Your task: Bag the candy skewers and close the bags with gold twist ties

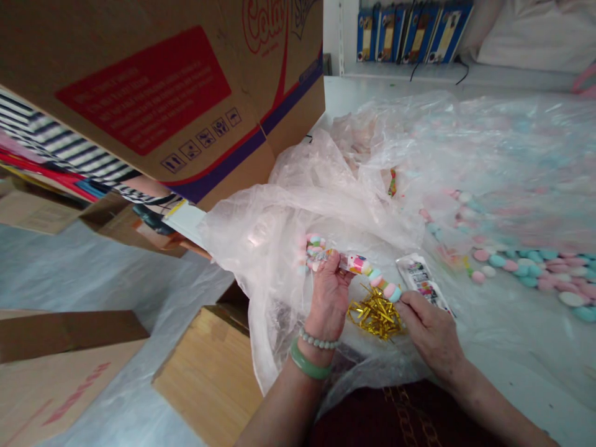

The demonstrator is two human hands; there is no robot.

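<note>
My left hand [328, 298] grips a skewer of pink and teal marshmallow candies [361, 266] near its middle, with a printed label or wrapper around that part. My right hand [428, 329] reaches in from the right, its fingertips against the candy skewer's lower end. Just beneath the skewer lies a heap of gold twist ties [375, 313]. A white printed packet [421, 279] rests beside my right hand's fingers. A translucent plastic bag [298, 192] bunches behind and under both hands.
Rows of pink, teal and white marshmallows [526, 264] lie at the right, with more seen through a plastic sheet [503, 149]. A large cardboard box [153, 81] hangs in at the upper left. Flat cartons [60, 366] and a wooden board [209, 372] sit low left; blue binders [414, 31] stand on a shelf.
</note>
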